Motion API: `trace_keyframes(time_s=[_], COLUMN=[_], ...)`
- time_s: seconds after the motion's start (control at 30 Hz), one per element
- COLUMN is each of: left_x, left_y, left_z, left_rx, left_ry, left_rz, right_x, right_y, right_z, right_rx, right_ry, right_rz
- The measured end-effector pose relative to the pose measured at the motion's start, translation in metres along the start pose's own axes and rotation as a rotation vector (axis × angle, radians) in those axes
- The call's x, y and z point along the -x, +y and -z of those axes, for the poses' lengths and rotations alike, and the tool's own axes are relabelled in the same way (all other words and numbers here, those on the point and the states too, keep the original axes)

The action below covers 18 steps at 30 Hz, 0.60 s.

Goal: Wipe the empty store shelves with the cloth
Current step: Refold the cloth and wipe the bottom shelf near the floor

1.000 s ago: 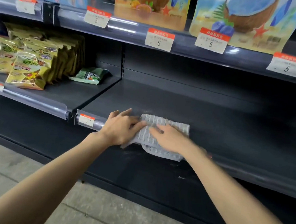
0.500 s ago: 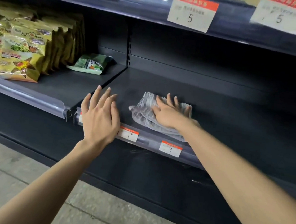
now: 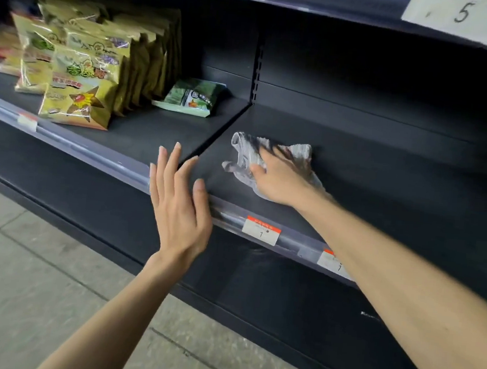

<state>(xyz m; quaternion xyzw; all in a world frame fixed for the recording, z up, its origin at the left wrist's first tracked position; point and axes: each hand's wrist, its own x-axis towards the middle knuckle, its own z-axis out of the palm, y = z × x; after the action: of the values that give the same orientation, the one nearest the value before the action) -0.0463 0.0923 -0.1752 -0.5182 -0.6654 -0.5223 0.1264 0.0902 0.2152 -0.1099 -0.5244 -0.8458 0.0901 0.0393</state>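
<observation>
A crumpled grey-white cloth lies on the dark empty shelf, near its left end. My right hand presses down on the cloth, fingers spread over it and blurred with motion. Most of the cloth's right half is hidden under that hand. My left hand hovers in front of the shelf's front rail, fingers apart and pointing up, holding nothing. It is to the left of the cloth and does not touch it.
The neighbouring shelf on the left holds rows of yellow snack bags and a flat green packet. Price tags hang on the front rail. An upper shelf edge overhangs. A lower shelf and grey tiled floor lie below.
My left hand let go of the cloth and drew back in front of the rail. My right hand pushed the cloth from the front edge deeper and leftward on the shelf. The camera moved closer.
</observation>
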Motion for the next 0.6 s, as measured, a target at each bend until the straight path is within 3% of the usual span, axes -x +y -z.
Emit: trace_keyframes(time_s=[0.13, 0.4, 0.6], left_x=[0.002, -0.006, -0.02], left_y=[-0.02, -0.052, -0.056], left_z=[0.015, 0.058, 0.098], left_rx=[-0.008, 0.087, 0.258], left_ry=[0.018, 0.097, 0.114], left_rz=[0.035, 0.221, 0.373], right_x=[-0.009, -0.012, -0.002], right_y=[-0.04, -0.117, -0.125], right_z=[0.002, -0.007, 0.018], right_rx=[-0.187, -0.511, -1.117], right_ry=[0.08, 0.064, -0.064], right_rz=[0.099, 0.156, 0.12])
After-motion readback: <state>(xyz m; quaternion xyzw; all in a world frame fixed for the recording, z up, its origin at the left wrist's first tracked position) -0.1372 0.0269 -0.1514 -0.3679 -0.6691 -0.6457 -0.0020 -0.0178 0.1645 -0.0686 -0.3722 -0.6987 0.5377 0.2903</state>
